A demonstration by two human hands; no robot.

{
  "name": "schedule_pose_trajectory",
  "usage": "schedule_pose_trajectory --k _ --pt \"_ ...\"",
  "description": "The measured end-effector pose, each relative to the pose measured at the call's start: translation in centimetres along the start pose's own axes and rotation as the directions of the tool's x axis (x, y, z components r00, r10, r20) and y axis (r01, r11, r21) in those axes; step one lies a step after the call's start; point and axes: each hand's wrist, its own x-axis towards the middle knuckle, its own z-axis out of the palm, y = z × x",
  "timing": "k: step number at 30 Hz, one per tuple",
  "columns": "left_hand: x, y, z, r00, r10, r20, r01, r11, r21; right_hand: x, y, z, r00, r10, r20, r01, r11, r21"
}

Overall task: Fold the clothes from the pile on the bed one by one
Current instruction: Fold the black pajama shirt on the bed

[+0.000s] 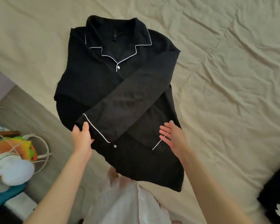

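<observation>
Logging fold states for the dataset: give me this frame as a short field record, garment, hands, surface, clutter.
garment: black pyjama shirt with white piping, lying face up, collar away from the person
sleeve: one sleeve folded diagonally across the front
left hand: left hand grips the sleeve cuff
right hand: right hand open, fingers straight, over the shirt's lower front
surface: beige wrinkled bed sheet
clutter: dark garment at the right edge; white cord and colourful items beside the bed at left

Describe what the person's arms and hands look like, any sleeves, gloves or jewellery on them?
Both forearms are bare as far as the frame shows: no sleeves or gloves. The left hand and right hand show no rings, watch or bracelets.
</observation>
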Motion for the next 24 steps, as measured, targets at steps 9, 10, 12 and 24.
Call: schedule_pose_trajectory --k 9,10,12,24 --pt "6.4 0.2 -2.2 0.993 0.113 -0.037 -0.078 0.854 0.514 3.8 -5.0 6.6 0.999 -0.008 0.045 0.005 0.997 0.071" --pt "6.5 0.5 -1.8 0.989 0.15 -0.002 -0.12 0.801 0.587 4.3 -5.5 7.0 0.999 -0.014 0.042 0.011 0.996 0.083" --pt "6.6 1.4 -0.3 0.946 0.302 0.115 -0.279 0.584 0.763 5.3 -6.6 7.8 0.999 -0.03 0.033 0.027 0.995 0.098" --pt "5.5 2.1 13.9 0.608 0.324 0.725 -0.757 -0.041 0.652 7.4 -10.3 9.9 0.96 -0.18 0.213 0.161 0.982 0.103"
